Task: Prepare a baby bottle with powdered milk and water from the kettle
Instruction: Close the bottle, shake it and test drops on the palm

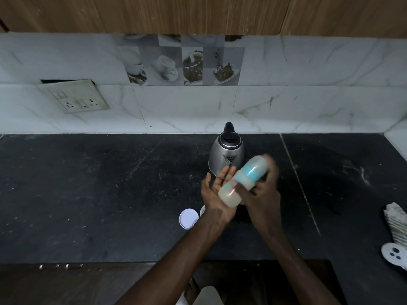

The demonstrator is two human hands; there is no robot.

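Observation:
A baby bottle [244, 179] with a light-blue collar and cloudy, milky liquid lies tilted above the counter, blurred by motion. My right hand [265, 192] wraps around it from the right, fingers over its upper part. On the other side my left hand [213, 192] presses its flat palm against the bottle's lower end, fingers stretched out. Just behind the hands a steel kettle [226, 150] with a black lid and handle stands on the black counter [110, 183].
A round white lid [188, 219] lies on the counter left of my left wrist, with a pale object mostly hidden behind the wrist. A folded cloth [396, 225] and a white disc with dark dots [394, 254] sit at the right edge. A socket plate [74, 96] is on the tiled wall.

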